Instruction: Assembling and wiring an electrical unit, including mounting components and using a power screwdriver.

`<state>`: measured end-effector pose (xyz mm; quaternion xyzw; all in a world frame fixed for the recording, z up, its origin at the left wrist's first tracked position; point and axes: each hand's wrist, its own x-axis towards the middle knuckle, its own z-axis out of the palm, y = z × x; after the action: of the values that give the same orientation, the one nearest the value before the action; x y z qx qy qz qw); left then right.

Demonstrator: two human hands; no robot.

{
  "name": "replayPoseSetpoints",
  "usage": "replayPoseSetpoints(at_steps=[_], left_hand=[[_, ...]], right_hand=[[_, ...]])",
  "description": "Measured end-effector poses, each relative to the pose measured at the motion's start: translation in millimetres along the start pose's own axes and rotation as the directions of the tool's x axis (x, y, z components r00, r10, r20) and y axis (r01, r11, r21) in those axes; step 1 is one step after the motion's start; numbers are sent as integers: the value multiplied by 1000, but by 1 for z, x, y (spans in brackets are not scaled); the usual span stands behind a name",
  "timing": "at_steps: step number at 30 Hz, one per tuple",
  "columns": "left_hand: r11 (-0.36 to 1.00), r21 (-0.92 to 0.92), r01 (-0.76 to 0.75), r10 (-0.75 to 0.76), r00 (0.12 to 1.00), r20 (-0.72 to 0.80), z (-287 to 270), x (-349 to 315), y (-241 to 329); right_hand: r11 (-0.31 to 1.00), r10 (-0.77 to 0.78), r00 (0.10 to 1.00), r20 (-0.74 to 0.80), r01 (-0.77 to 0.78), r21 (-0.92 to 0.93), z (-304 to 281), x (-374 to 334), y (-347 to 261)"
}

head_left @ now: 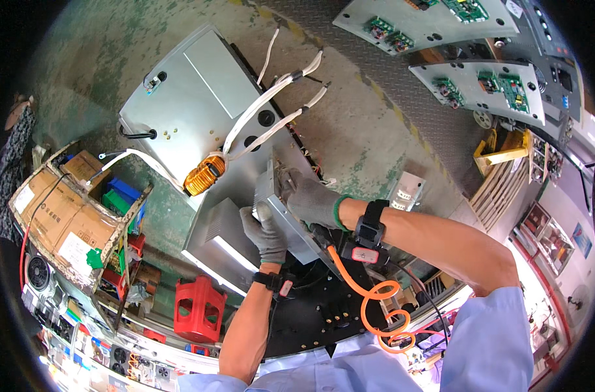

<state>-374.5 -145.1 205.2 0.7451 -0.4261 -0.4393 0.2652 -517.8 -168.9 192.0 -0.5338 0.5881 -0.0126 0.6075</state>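
Observation:
My left hand (266, 235), in a grey glove, is closed on the near-left edge of a grey sheet-metal panel (291, 230), its thumb on the face. On the panel's far side my gloved right hand (314, 201) has its fingers curled over the upper edge; its fingertips are partly hidden. The panel stands tilted above a black board (304, 320) in front of my body. Beside my right wrist, a black fitting (321, 235) joins a coiled orange hose (380, 294). Beyond my hands lies a large grey metal cabinet (199, 98), with a copper-wound ring coil (205, 175) and white cables (261, 101).
At left stands a rack with a cardboard box (65, 219) and blue and green bins (122, 195). A red plastic stool (198, 310) is near my left forearm. Panels with green circuit boards (513, 91) are at the upper right, near a yellow metal frame (503, 151).

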Motion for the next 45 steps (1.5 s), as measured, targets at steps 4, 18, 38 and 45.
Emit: replayPoseSetpoints(at_steps=[4, 18, 38, 45], left_hand=[[1000, -18, 10, -10, 1000, 11, 1, 1, 0], [999, -42, -31, 31, 999, -10, 2, 1, 0], [998, 31, -62, 62, 998, 0, 1, 1, -2], [998, 19, -54, 54, 999, 9, 0, 0, -1]], right_hand=[[822, -216, 963, 162, 268, -502, 1, 6, 8], [845, -76, 963, 260, 201, -495, -34, -6, -27], [944, -72, 984, 161, 120, -308, -20, 0, -11], [800, -109, 959, 261, 241, -550, -39, -10, -33]])
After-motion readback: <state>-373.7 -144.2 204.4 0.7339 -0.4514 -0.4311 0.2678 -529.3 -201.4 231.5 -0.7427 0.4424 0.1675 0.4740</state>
